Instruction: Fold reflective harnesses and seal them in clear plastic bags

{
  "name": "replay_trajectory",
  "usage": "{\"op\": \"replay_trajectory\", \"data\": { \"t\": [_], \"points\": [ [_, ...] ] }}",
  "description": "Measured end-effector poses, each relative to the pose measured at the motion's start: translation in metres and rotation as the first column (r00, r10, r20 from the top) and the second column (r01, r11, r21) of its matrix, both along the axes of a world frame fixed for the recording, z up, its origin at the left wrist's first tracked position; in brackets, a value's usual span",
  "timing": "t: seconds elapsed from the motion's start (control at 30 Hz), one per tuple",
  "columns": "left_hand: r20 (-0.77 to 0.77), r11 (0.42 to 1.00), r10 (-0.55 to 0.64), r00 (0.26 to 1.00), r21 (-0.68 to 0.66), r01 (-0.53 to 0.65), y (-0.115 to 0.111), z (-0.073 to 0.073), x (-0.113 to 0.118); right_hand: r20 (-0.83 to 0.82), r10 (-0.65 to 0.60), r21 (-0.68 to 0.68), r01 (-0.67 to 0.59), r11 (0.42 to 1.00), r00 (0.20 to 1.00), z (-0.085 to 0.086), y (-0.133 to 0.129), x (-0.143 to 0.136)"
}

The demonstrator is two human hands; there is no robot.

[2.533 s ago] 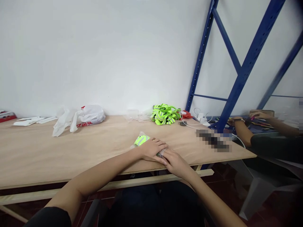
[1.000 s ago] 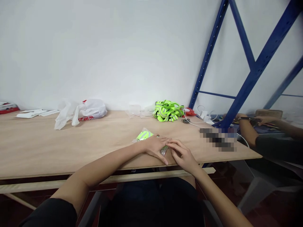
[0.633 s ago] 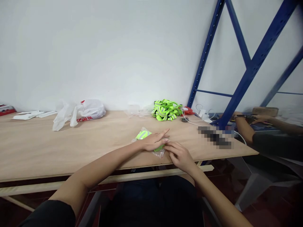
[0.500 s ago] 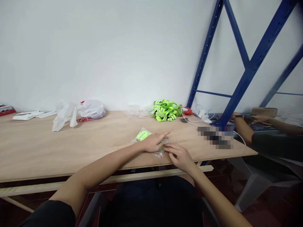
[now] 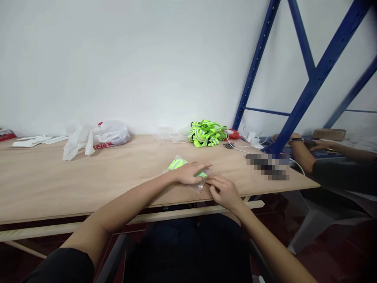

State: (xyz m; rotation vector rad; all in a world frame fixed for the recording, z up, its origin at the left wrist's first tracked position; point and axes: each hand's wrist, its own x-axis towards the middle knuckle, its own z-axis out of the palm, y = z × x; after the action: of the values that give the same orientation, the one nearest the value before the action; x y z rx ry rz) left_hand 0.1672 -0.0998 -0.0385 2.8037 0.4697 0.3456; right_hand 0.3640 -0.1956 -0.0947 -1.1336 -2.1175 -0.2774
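A left hand (image 5: 190, 173), loosely spread, lies across a clear bag (image 5: 196, 186) on the table (image 5: 88, 181), seemingly steadying it; the right hand (image 5: 225, 192) curls at the bag's edge, grip unclear from here.

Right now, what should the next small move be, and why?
Probably slide the right hand along the nearest edge of the clear bag: its fingertips are at that edge, while the left hand lies across the bag, over bright green material inside. Whether it's sealed, I can't tell.
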Motion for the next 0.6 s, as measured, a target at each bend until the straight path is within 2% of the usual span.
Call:
{"op": "replay_trajectory", "data": {
  "t": [0.27,0.47,0.53,0.6],
  "points": [
    [0.118,0.979,-0.007,0.993,-0.199,0.03,0.001,0.0,-0.005,-0.047,-0.058,-0.007,0.058,0.998,0.997,0.002,0.001,-0.003],
    [0.33,0.9,0.078,0.941,-0.428,0.076,0.001,-0.005,-0.003,0.036,-0.004,-0.068,0.006,0.998,0.999,0.008,0.001,-0.003],
    [0.426,0.903,0.137,0.894,-0.425,0.064,0.003,-0.005,-0.003,0.077,0.028,-0.118,-0.019,0.993,0.997,0.011,0.002,-0.002],
    [0.461,0.945,0.201,0.864,-0.322,-0.048,0.008,-0.004,-0.005,0.095,0.051,-0.16,-0.036,0.986,0.994,0.012,0.002,-0.001]
  ]
}}
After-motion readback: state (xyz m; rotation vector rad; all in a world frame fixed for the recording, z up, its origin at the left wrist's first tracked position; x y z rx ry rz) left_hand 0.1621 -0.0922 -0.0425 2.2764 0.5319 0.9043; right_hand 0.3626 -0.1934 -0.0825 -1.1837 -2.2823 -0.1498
